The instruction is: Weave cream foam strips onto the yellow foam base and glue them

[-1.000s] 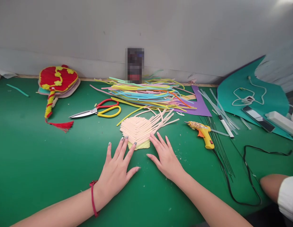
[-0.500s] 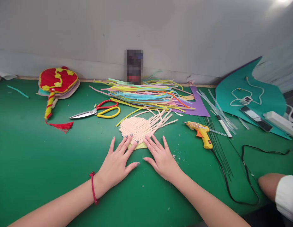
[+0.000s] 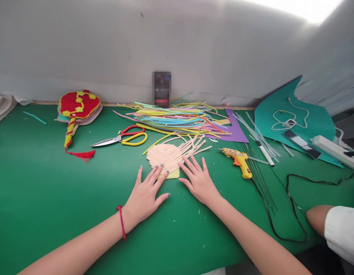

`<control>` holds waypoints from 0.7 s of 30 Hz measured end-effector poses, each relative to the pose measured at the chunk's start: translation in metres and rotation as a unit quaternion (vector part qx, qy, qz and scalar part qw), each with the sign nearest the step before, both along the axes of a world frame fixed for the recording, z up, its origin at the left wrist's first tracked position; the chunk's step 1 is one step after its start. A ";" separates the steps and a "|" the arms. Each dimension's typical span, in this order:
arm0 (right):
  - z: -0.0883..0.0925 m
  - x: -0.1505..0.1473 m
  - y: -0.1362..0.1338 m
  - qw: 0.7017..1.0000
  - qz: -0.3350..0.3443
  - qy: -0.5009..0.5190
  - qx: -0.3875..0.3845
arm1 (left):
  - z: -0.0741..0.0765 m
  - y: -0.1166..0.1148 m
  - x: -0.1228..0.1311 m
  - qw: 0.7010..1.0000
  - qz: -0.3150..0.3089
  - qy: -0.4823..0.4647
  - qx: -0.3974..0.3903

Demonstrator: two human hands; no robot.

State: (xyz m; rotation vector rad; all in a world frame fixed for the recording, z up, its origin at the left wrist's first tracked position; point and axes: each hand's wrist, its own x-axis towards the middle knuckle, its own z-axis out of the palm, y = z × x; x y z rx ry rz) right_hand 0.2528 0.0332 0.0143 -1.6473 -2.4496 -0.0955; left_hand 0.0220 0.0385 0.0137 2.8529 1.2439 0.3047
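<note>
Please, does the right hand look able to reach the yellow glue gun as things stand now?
Probably yes: the right hand lies open at the pale woven piece, and the yellow glue gun is to its right with nothing large between.

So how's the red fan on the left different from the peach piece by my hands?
The red fan is bright with yellow flowers; the peach piece is pale, with a yellow-green section nearest you. The fan has a wrapped handle and red tassel; the peach piece shows neither. The fan has a yellow border; the peach piece has loose strips splaying out. Both have broad, flattish bodies.
</note>
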 end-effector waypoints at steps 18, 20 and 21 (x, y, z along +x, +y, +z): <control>0.005 0.034 0.030 0.985 -0.137 -0.034 0.098 | -0.001 0.000 0.000 1.000 0.004 -0.002 -0.002; 0.007 0.038 0.034 0.981 -0.164 -0.028 0.096 | 0.000 0.000 -0.001 1.000 0.002 -0.005 -0.003; 0.008 0.039 0.035 0.978 -0.181 -0.023 0.099 | 0.000 0.000 -0.001 1.000 0.002 -0.006 -0.005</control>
